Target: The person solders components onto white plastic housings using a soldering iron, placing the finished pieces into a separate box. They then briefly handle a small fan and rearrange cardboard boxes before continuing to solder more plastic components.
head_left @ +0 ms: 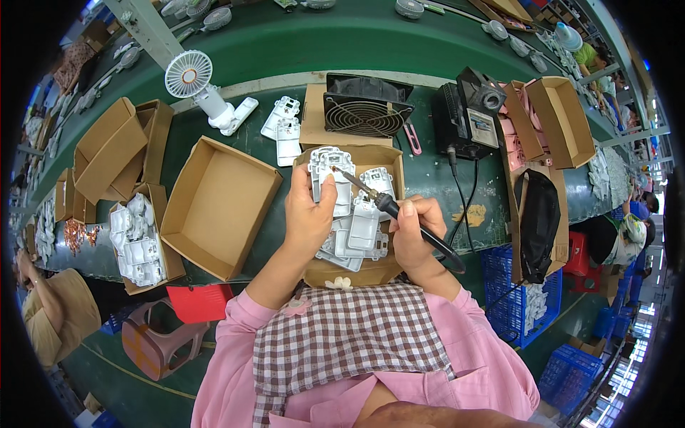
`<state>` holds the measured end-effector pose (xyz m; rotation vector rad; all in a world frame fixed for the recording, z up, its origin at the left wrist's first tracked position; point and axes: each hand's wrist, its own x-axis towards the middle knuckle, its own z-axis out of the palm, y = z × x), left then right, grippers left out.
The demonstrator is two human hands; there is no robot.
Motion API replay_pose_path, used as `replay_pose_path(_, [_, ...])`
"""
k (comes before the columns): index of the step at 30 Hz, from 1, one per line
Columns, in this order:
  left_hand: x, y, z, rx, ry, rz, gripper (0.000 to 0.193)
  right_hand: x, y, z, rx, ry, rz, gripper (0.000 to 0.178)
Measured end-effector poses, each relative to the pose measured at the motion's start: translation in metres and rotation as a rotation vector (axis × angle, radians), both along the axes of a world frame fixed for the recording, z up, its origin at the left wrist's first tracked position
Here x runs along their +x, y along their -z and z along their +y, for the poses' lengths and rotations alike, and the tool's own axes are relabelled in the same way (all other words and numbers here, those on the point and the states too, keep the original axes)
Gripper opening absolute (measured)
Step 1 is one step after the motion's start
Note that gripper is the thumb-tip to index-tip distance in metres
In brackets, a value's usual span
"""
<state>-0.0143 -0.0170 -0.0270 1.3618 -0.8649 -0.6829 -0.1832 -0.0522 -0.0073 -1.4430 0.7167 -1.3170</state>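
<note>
Between the fingers and thumb of my left hand is a white plastic housing, held up over a cardboard box. My right hand grips a soldering iron by its black handle. The iron slants up to the left, and its tip is at the upper part of the housing; I cannot tell whether it touches. Several more white housings lie piled in the box beneath my hands.
Behind the box stands a black fume fan, with a black soldering station and pink-handled cutter to its right. An open cardboard box sits left, near a white handheld fan. The iron's cord crosses the green bench. Other people work at both sides.
</note>
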Motion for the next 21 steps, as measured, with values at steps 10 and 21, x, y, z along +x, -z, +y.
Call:
replay_pose_path(10, [-0.002, -0.012, 0.002, 0.048, -0.082, -0.182, 0.024, 0.000, 0.001, -0.001, 0.009, 0.031, 0.046, 0.013])
replay_pose_path(21, [-0.003, -0.011, 0.004, 0.057, -0.062, -0.152, 0.020, 0.001, 0.002, -0.002, 0.019, 0.031, 0.035, 0.014])
